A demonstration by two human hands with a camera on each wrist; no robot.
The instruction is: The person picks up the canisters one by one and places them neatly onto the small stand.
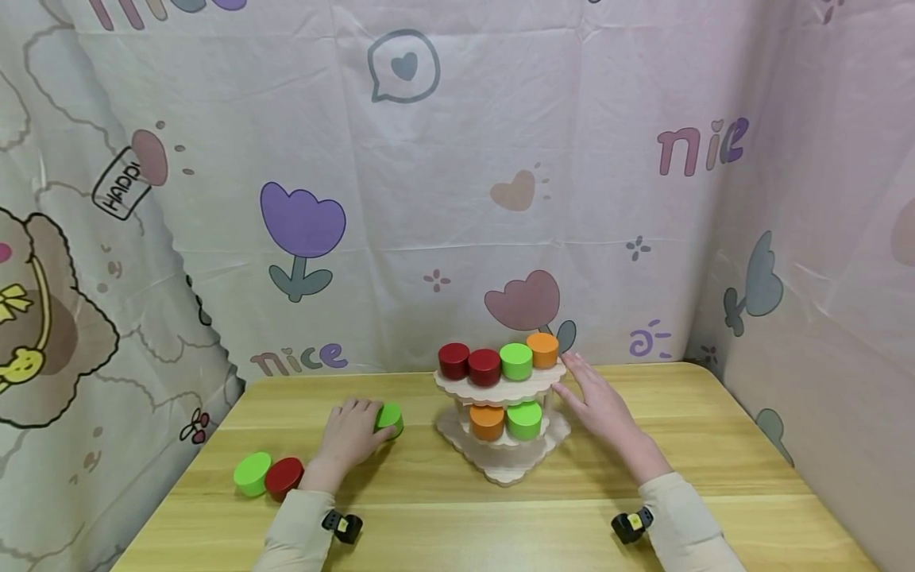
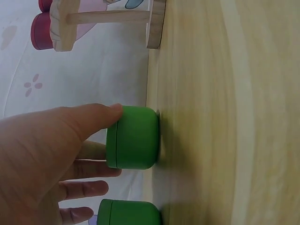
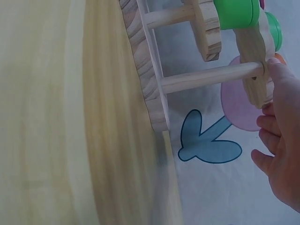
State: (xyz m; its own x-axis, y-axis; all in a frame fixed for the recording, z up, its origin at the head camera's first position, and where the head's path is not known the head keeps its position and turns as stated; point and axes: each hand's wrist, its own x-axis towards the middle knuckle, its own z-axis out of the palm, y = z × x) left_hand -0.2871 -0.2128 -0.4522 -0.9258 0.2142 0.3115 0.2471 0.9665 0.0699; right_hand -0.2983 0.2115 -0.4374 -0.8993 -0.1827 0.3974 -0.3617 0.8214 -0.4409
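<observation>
- Currently your left hand [image 1: 348, 435] pinches the green block [image 1: 391, 421] between thumb and finger, at the surface [image 1: 429, 532], left of the stand [image 1: 503, 467]
- Likely it's light, rigid, slightly slick and hardly fragile; its round side is your best hold
- Your right hand [image 1: 602, 403] is loose, thumb touching the stand's upper tier [image 1: 500, 392]
- You'll see no label on the block; behind, the cloth [image 1: 436, 183] reads "nice", and its printed sign [image 1: 120, 191] "HAPP", last letter unclear
</observation>
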